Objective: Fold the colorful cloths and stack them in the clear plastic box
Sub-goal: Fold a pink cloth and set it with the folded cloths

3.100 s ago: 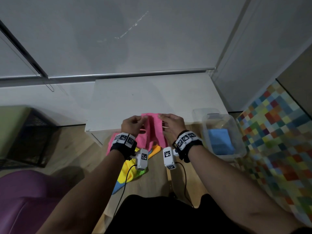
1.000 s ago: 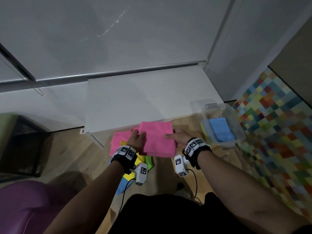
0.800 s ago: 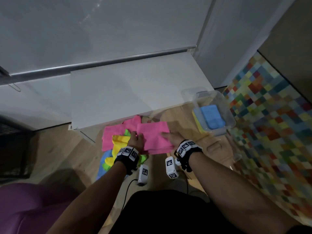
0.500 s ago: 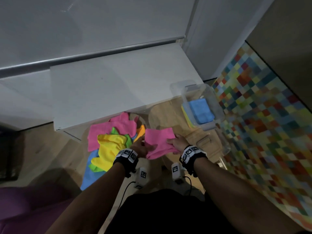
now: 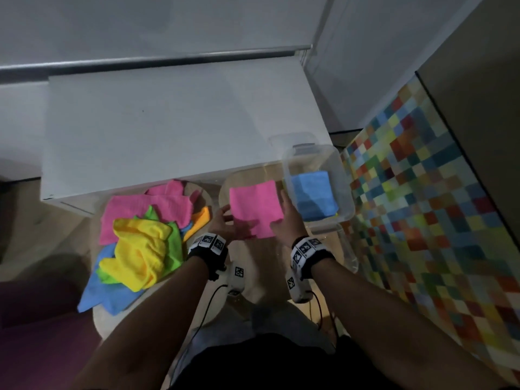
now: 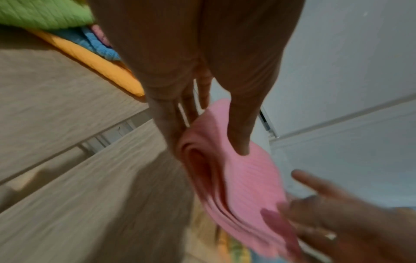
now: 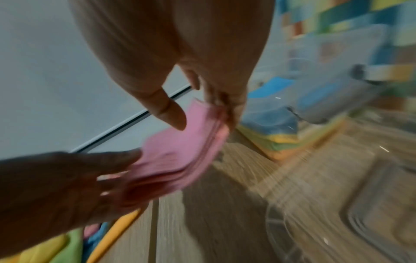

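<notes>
**A:** What is being held?

**B:** A folded pink cloth (image 5: 255, 207), a flat square of several layers, carried level in the air between the two hands. The left hand (image 5: 222, 224) pinches its near-left edge, thumb on top and fingers beneath. The right hand (image 5: 287, 220) clamps the right edge the same way, thumb above, fingers under.

**A:** Where is the box?

**B:** The clear plastic box (image 5: 345, 192) sits on the wooden floor (image 5: 261, 277) just beyond the right hand, on its outer side. A folded blue cloth (image 5: 313, 192) lies on top inside; the right wrist view shows yellow and orange layers under it.

**A:** And the rest?

**B:** Beside the left hand, on its outer side, a loose heap of unfolded cloths (image 5: 140, 235): pink, yellow, green, blue, orange. Ahead of both hands is the edge of a white counter (image 5: 168, 122). Near the right wrist lies what looks like the box's clear lid (image 5: 347, 249). A chequered multicoloured rug (image 5: 422, 206) lies past the box.

**A:** Which step is this?

**B:** Folding of this cloth looks finished; it is in transfer. The next move likely calls for carrying it rightward over the rim, keeping it level so the layers stay together, and lowering it squarely onto the blue cloth.
</notes>
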A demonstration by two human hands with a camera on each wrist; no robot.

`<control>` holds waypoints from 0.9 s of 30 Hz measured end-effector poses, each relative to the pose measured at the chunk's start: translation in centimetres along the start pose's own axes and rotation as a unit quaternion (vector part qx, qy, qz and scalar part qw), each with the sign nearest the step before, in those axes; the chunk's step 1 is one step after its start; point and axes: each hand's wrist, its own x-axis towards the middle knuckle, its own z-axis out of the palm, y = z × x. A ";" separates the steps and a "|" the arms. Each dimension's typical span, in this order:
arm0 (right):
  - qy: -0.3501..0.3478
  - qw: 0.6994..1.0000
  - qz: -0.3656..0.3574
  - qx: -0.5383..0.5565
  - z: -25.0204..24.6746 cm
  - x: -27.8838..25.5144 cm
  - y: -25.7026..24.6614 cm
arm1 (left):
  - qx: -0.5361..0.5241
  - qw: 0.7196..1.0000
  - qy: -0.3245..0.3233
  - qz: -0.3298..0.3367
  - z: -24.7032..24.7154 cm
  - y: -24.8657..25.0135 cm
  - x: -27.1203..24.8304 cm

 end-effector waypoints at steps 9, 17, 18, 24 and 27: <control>-0.121 0.945 -0.030 -0.301 4.6 2.5 3.6 | 0.424 0.901 0.046 0.077 -0.9 -4.3 4.0; -0.140 0.926 -0.031 -0.350 5.4 4.1 5.3 | 0.469 0.872 0.058 0.125 -0.1 -4.4 5.5; -0.120 0.926 -0.020 -0.359 5.5 4.1 5.3 | 0.466 0.874 0.055 0.124 -0.1 -4.4 5.3; -0.106 0.912 -0.005 -0.396 6.6 2.9 4.2 | 0.405 0.890 0.143 0.152 -3.9 -4.1 1.8; -0.114 0.917 -0.022 -0.382 8.2 2.4 2.4 | 0.375 0.881 0.212 0.199 -8.2 -3.8 -0.4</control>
